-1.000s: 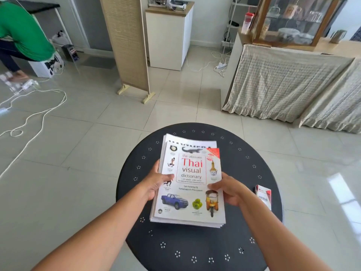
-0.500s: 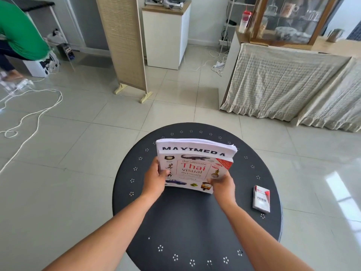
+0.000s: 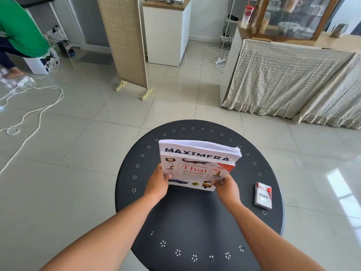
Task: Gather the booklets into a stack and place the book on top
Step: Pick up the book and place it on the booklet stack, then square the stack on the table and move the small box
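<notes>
The book [image 3: 196,172], a white "Thai visual dictionary" with small pictures, lies against the front of a pile of white booklets [image 3: 199,150] whose front one reads "MAXIMERA". The whole pile stands tilted on its lower edge on the round black table [image 3: 195,222]. My left hand [image 3: 158,183] grips its left side, thumb on the book's cover. My right hand [image 3: 226,185] grips the lower right corner. The booklets' top edges are fanned and uneven.
A red and white "VESS" pack [image 3: 263,195] lies on the table right of my right hand. Beyond the table are tiled floor, a white cable [image 3: 37,112] at left, a slatted screen [image 3: 125,44], a cloth-covered counter [image 3: 289,77] and a person in green [image 3: 19,30] far left.
The pile lay flat on the table a second ago. Both hands have tipped it up onto its lower edge and slid to its lower corners; the MAXIMERA cover now shows above the book.
</notes>
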Action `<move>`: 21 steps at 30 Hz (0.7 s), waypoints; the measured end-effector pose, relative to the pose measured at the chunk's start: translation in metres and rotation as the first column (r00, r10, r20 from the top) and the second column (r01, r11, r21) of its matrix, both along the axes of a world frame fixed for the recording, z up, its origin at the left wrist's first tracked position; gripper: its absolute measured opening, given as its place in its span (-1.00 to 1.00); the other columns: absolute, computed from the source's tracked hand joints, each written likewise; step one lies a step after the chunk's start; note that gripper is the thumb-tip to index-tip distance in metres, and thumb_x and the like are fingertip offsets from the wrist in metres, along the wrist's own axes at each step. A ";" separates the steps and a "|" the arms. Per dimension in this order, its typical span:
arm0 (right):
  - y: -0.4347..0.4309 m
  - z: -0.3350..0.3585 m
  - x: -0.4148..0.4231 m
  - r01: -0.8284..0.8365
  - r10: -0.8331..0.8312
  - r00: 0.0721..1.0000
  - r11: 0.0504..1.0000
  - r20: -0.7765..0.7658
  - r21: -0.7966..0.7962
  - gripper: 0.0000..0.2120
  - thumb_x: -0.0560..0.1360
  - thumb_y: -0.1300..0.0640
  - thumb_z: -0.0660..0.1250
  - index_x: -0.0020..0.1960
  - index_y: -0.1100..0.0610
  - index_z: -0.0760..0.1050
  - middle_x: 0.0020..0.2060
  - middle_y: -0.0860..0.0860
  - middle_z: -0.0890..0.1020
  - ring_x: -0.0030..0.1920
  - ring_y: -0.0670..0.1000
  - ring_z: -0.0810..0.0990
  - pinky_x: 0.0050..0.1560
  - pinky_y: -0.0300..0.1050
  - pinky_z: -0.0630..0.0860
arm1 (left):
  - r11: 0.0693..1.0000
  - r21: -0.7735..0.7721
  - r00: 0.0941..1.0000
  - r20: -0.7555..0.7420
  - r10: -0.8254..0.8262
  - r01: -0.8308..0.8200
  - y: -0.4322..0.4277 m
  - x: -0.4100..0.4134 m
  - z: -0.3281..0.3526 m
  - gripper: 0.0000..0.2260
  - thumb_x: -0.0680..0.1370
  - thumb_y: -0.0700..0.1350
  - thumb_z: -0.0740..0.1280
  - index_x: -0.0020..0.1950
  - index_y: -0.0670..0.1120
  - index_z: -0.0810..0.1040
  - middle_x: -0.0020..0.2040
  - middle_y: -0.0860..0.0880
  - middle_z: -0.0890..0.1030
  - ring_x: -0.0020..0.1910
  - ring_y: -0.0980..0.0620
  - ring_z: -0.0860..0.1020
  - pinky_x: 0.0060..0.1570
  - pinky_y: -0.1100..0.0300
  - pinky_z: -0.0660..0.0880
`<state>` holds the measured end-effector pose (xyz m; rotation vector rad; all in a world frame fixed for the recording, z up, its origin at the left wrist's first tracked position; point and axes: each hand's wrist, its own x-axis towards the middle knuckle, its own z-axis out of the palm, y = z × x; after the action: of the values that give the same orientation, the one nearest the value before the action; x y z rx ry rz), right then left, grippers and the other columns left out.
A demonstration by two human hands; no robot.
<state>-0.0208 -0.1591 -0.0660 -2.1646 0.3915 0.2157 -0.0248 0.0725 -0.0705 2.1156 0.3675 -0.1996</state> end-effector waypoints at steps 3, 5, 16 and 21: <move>0.001 0.001 -0.001 0.017 -0.016 1.000 1.000 0.011 -0.024 -0.65 0.51 0.34 0.21 0.20 0.06 0.55 -0.01 -0.02 0.66 -0.04 0.07 0.58 -0.08 -0.10 0.48 | 0.994 0.106 1.000 0.027 -0.012 0.009 0.000 -0.003 0.001 -0.76 0.61 -0.14 0.13 0.27 0.00 0.37 0.24 -0.01 0.58 0.15 -0.06 0.56 0.02 0.13 0.47; 0.001 0.000 -0.001 0.016 -0.016 1.000 0.999 0.017 -0.042 -0.64 0.51 0.33 0.20 0.21 0.04 0.54 -0.02 -0.02 0.66 -0.05 0.07 0.57 -0.08 -0.09 0.48 | 0.989 0.147 0.998 0.056 -0.029 0.021 0.001 -0.005 0.001 -0.76 0.61 -0.14 0.12 0.27 0.00 0.37 0.24 -0.01 0.59 0.15 -0.08 0.56 0.00 0.12 0.48; -0.001 -0.008 -0.008 -0.034 0.032 0.999 0.994 -0.024 -0.104 -0.62 0.55 0.29 0.17 0.31 0.03 0.47 0.05 0.00 0.67 -0.03 0.09 0.57 -0.05 -0.09 0.46 | 0.982 0.183 0.999 0.010 -0.054 0.051 0.004 -0.010 -0.007 -0.76 0.61 -0.14 0.15 0.27 -0.02 0.37 0.27 -0.02 0.57 0.19 -0.08 0.55 0.08 0.06 0.52; 0.001 -0.007 -0.007 -0.053 0.045 0.998 0.984 -0.049 -0.170 -0.67 0.56 0.28 0.14 0.27 0.08 0.46 0.06 0.06 0.67 -0.08 0.14 0.57 -0.11 -0.07 0.47 | 0.971 0.231 0.998 -0.015 -0.064 0.066 0.005 -0.011 -0.009 -0.75 0.61 -0.14 0.11 0.27 -0.02 0.38 0.28 -0.03 0.57 0.17 -0.09 0.56 0.05 0.04 0.54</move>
<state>-0.0273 -0.1579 -0.0726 -2.3439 0.3949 0.2672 -0.0354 0.0772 -0.0796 2.3596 0.3393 -0.2113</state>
